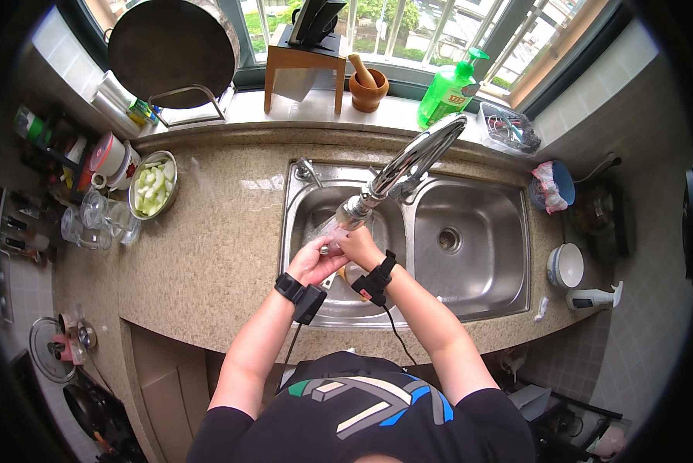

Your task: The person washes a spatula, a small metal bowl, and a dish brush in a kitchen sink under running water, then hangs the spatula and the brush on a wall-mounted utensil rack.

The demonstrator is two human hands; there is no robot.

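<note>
Under the chrome faucet [418,156], water runs over my two hands in the left sink basin [389,228]. My left hand [310,261] is turned palm up, and a small object with a rounded shiny metal end [324,249] shows at its fingers. What this object is cannot be made out. My right hand [359,246] meets the left one from the other side, its fingers curled and partly hidden by the faucet head and the spray. Below the hands, a pale slotted utensil part [328,280] lies in the basin, mostly covered by them.
The right basin [473,260] has a drain. A metal bowl of cut pale-green vegetable pieces [153,186] stands left, beside clear containers [112,217]. On the sill are a mortar with pestle [368,89] and a green pump bottle [447,92]. A white bowl [566,265] and spray bottle [592,299] stand right.
</note>
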